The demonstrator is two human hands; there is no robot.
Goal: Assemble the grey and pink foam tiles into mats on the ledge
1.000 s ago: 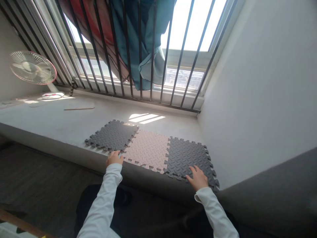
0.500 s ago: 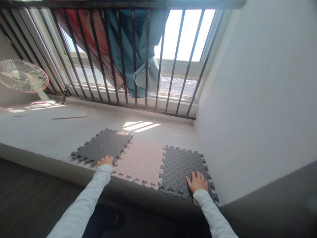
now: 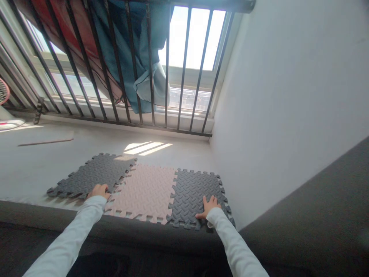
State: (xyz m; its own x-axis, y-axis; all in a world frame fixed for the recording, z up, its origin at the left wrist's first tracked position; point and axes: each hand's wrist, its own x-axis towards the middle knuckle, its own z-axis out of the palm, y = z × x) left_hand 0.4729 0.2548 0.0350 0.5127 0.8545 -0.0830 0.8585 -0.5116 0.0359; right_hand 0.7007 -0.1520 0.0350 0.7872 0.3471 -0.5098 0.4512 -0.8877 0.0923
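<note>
Three foam mat tiles with jigsaw edges lie in a row. The left dark grey foam tile [image 3: 95,174] is skewed, and its front edge stands slightly off the ledge with shadow beneath. My left hand [image 3: 98,191] has its fingers bent around that tile's front right corner; the fingertips are partly hidden. Beside it, the pink foam tile [image 3: 147,192] meets the right dark grey foam tile [image 3: 193,196] along a toothed seam. Resting on the right tile is my right hand [image 3: 210,207], fingers spread and nothing held. Whether the left seam is fully joined I cannot tell.
The tiles lie on a pale ledge [image 3: 31,169] whose front edge drops to a dark floor. A white wall [image 3: 282,100] bounds it on the right. Behind stand a black railing [image 3: 161,129] and hanging curtains [image 3: 115,57]. A thin stick [image 3: 46,142] and part of a fan [image 3: 8,124] are at left.
The view has turned right, so the scene sits further left and the fan is mostly cut off. Both hands stay on the same tiles, with little visible movement of the tiles.
</note>
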